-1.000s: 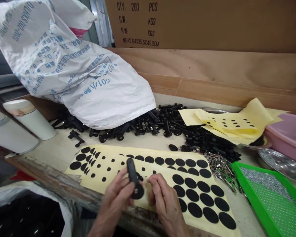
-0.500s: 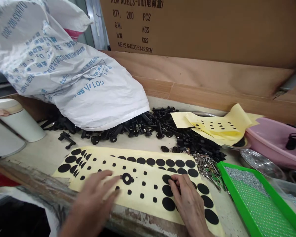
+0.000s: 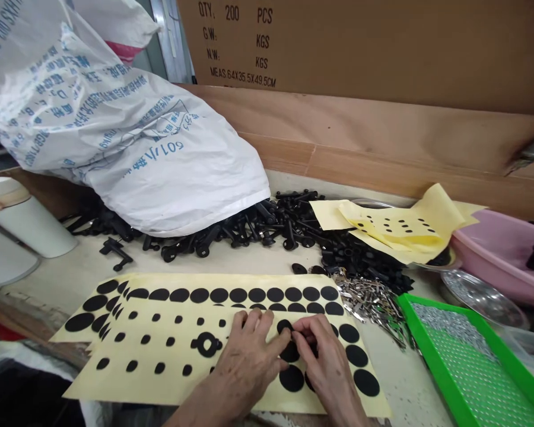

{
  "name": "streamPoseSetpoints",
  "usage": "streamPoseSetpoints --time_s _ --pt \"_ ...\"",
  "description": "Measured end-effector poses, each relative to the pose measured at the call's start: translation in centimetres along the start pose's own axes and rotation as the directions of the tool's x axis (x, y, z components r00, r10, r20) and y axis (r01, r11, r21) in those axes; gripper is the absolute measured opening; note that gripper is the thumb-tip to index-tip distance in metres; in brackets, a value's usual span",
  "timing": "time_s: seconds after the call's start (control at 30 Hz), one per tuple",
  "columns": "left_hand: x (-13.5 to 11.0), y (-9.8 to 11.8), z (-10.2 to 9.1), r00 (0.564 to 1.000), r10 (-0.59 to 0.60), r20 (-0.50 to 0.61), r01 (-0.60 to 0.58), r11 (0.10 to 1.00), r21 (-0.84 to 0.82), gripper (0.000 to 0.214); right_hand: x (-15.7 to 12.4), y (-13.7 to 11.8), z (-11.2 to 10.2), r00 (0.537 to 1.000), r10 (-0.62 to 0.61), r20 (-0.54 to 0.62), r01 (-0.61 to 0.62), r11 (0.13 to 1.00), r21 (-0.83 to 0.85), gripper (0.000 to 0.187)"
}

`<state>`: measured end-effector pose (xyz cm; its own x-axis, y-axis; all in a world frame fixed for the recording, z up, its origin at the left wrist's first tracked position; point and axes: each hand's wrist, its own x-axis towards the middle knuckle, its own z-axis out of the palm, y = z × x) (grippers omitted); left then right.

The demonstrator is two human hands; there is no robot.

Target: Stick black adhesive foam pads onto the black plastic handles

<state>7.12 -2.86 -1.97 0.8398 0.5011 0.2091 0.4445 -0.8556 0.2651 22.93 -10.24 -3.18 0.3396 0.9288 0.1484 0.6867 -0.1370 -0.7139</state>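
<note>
A yellow backing sheet with rows of black round stickers lies at the table's near edge. My left hand rests flat on it, fingers stretched toward one black round sticker. My right hand is bent over the same spot, fingertips pinched at that sticker's edge. A black ring-shaped piece sits on the sheet just left of my left hand.
A heap of black plastic parts spills from a white woven sack. Used yellow sheets, small metal pieces, a green tray, a pink basin and a steel dish lie right. Cardboard stands behind.
A second ago my left hand held a black plastic part upright; it is gone from the hand. Both hands moved onto the sheet, and the left slid right to meet the right.
</note>
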Motion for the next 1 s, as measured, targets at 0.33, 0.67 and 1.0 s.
streamPoseSetpoints --time_s 0.33,0.67,1.0 --pt "-0.1 0.4 0.7 1.000 0.005 -0.026 -0.002 0.994 0.113 0.041 0.1 0.1 0.3 1.000 0.011 0.009 -0.011 1.000 0.002 0.014" --pt "-1.0 -0.3 -0.5 0.999 -0.035 -0.030 0.032 0.994 -0.108 0.036 0.2 -1.3 -1.3 0.982 0.028 0.186 -0.044 0.995 0.084 0.011" --pt "1.5 0.0 -2.6 0.923 -0.373 0.095 0.354 0.723 -0.594 0.010 0.5 0.0 -2.1 0.959 0.181 0.217 -0.261 0.863 0.432 0.017"
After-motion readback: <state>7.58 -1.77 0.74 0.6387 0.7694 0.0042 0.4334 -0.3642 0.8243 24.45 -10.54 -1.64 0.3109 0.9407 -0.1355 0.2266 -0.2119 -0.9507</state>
